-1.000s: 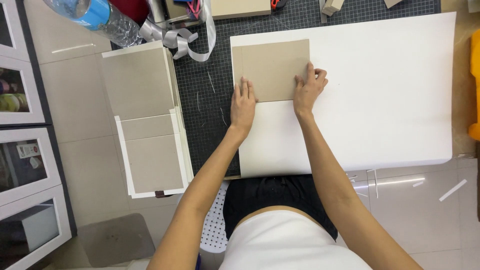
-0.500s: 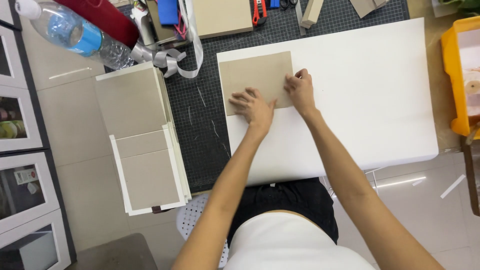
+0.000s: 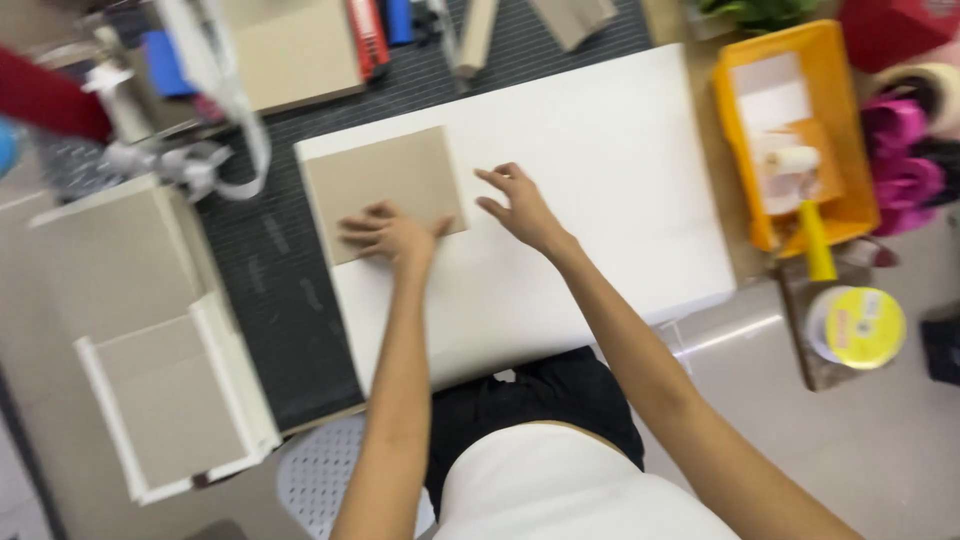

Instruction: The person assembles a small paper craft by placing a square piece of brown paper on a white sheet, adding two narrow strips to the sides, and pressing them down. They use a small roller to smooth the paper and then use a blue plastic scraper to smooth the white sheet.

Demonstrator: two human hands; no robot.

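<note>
Head view, blurred by motion. Left hand [image 3: 388,233] spread flat, palm down, pressing the near edge of a grey cardboard square [image 3: 385,190] lying at the far left corner of a large white sheet [image 3: 600,200] on the counter. Right hand [image 3: 515,205] lifted just right of the square, fingers loosely open, holding nothing, seemingly clear of the card. Likely risk: with only one palm pinning it, could skid or twist out of line with the sheet's corner. Yellow tray [image 3: 845,150] with a roller at right, grey-and-white boards [image 3: 165,350] at left. Far items cut off and smeared; contact under the left palm hidden.
</note>
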